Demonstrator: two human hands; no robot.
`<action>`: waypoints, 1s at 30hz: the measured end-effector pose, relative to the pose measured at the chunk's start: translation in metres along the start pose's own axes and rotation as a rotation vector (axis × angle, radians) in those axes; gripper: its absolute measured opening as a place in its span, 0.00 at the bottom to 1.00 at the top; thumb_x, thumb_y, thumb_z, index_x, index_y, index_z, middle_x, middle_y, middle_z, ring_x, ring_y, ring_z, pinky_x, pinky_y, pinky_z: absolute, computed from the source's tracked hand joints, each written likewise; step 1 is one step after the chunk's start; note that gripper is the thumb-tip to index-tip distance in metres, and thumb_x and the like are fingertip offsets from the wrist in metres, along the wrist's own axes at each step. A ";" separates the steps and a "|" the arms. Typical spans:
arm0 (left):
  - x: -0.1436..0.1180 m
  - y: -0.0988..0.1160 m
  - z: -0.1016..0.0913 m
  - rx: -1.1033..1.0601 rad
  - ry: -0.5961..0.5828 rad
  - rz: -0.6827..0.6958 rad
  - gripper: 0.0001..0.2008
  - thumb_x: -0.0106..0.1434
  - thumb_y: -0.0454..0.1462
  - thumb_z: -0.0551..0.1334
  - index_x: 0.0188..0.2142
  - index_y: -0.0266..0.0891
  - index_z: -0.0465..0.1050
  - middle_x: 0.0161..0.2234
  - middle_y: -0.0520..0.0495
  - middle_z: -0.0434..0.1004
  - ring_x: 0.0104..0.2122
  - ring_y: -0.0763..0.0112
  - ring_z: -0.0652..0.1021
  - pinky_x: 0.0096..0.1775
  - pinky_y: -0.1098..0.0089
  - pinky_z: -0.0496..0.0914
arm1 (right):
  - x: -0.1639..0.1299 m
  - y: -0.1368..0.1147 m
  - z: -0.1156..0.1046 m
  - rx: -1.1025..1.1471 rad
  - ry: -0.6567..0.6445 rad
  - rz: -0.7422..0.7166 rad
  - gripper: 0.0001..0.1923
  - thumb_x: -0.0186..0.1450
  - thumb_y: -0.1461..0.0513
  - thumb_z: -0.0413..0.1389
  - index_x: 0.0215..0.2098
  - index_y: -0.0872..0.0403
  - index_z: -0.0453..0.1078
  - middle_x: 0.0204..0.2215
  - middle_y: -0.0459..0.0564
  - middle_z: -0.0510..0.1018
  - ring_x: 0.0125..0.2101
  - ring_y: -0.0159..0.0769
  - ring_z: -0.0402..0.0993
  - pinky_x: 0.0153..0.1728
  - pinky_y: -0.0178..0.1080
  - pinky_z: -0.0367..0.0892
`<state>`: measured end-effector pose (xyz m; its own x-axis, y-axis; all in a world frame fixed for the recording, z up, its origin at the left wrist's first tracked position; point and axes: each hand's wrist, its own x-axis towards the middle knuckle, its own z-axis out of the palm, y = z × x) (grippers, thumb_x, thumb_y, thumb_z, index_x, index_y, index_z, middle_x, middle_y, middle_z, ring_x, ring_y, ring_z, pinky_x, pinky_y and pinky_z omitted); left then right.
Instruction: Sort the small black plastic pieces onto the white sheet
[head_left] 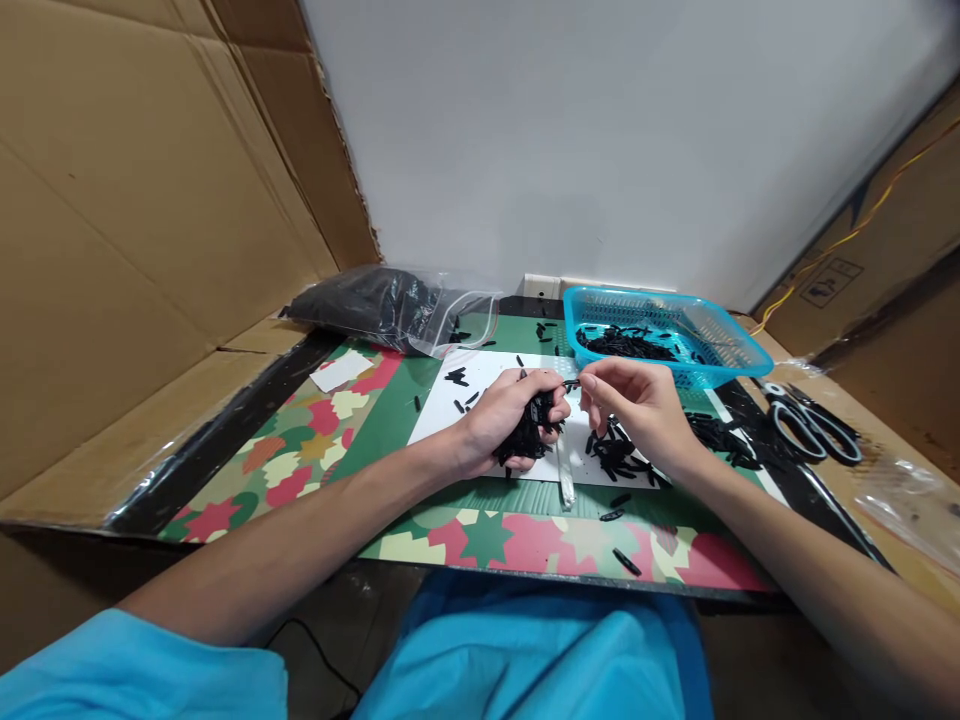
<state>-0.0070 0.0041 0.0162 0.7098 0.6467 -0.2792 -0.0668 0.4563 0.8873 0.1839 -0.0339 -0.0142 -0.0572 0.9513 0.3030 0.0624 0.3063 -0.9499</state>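
Patterned table (300,460), white sheet (491,375) (black pieces scattered), blue basket (739,355), scissors (814,425)

The black pieces (525,435) bunched in the left hand (510,415) are largely covered by its curled fingers, and their shape is too small to be told. What is pinched at the right hand (637,405) fingertips cannot be made out. The contents of the plastic bag (390,305) are blurred. The scissors (814,425) are partly hidden under clear film. Both forearms are cut off by the lower edge.
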 end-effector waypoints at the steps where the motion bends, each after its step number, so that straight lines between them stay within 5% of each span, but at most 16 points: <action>1: 0.000 0.000 0.000 -0.002 0.006 0.001 0.16 0.63 0.47 0.66 0.32 0.41 0.65 0.29 0.55 0.63 0.19 0.79 0.65 0.12 0.81 0.56 | 0.000 0.000 0.001 -0.007 0.001 0.003 0.17 0.66 0.48 0.64 0.35 0.53 0.76 0.23 0.44 0.77 0.18 0.29 0.69 0.19 0.34 0.69; 5: 0.000 0.000 0.000 -0.013 0.006 0.000 0.15 0.62 0.46 0.66 0.31 0.41 0.64 0.28 0.55 0.63 0.19 0.80 0.65 0.11 0.82 0.55 | 0.001 -0.002 -0.008 -0.187 0.025 -0.090 0.16 0.69 0.49 0.60 0.37 0.52 0.75 0.25 0.46 0.78 0.21 0.32 0.72 0.22 0.37 0.70; 9: 0.000 -0.001 -0.001 -0.002 -0.015 -0.026 0.15 0.61 0.46 0.67 0.31 0.41 0.63 0.28 0.55 0.63 0.19 0.79 0.65 0.11 0.82 0.55 | 0.012 0.004 -0.046 -0.805 0.226 -0.435 0.11 0.70 0.55 0.58 0.33 0.51 0.76 0.29 0.50 0.81 0.30 0.39 0.75 0.35 0.42 0.69; 12: 0.000 -0.003 -0.001 0.050 -0.027 -0.004 0.15 0.61 0.46 0.67 0.31 0.41 0.64 0.29 0.55 0.63 0.19 0.78 0.65 0.10 0.82 0.56 | 0.024 0.009 -0.077 -1.069 0.440 -0.422 0.07 0.70 0.59 0.57 0.38 0.52 0.77 0.34 0.53 0.83 0.37 0.45 0.74 0.40 0.46 0.68; 14: -0.001 -0.005 -0.001 0.083 -0.032 0.045 0.17 0.61 0.48 0.68 0.31 0.42 0.64 0.29 0.54 0.64 0.20 0.79 0.65 0.11 0.82 0.57 | 0.027 0.008 -0.084 -1.062 0.458 -0.392 0.10 0.69 0.60 0.58 0.47 0.53 0.76 0.38 0.54 0.82 0.36 0.44 0.72 0.40 0.46 0.67; 19: -0.001 -0.007 -0.001 0.125 -0.073 0.048 0.19 0.59 0.49 0.71 0.31 0.42 0.64 0.27 0.55 0.64 0.19 0.79 0.64 0.11 0.81 0.56 | 0.015 -0.012 -0.051 -0.721 0.177 -0.362 0.09 0.73 0.58 0.56 0.46 0.50 0.76 0.38 0.49 0.80 0.29 0.36 0.68 0.34 0.41 0.66; 23: -0.002 -0.009 0.000 0.228 -0.124 -0.056 0.20 0.58 0.51 0.70 0.29 0.41 0.66 0.27 0.53 0.65 0.18 0.78 0.64 0.10 0.80 0.54 | 0.004 -0.023 -0.022 -0.483 -0.107 -0.341 0.07 0.73 0.59 0.58 0.44 0.48 0.78 0.41 0.50 0.80 0.37 0.37 0.74 0.38 0.41 0.68; 30: -0.004 -0.012 0.002 0.377 -0.206 -0.054 0.19 0.62 0.51 0.66 0.26 0.41 0.67 0.24 0.52 0.64 0.16 0.77 0.62 0.10 0.76 0.55 | 0.005 -0.019 -0.018 -0.315 -0.341 -0.194 0.07 0.71 0.57 0.60 0.39 0.51 0.78 0.39 0.51 0.81 0.41 0.40 0.76 0.42 0.42 0.70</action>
<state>-0.0081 -0.0051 0.0077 0.8327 0.4752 -0.2841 0.2082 0.2066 0.9560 0.2001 -0.0344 0.0064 -0.4168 0.8259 0.3797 0.3132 0.5226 -0.7930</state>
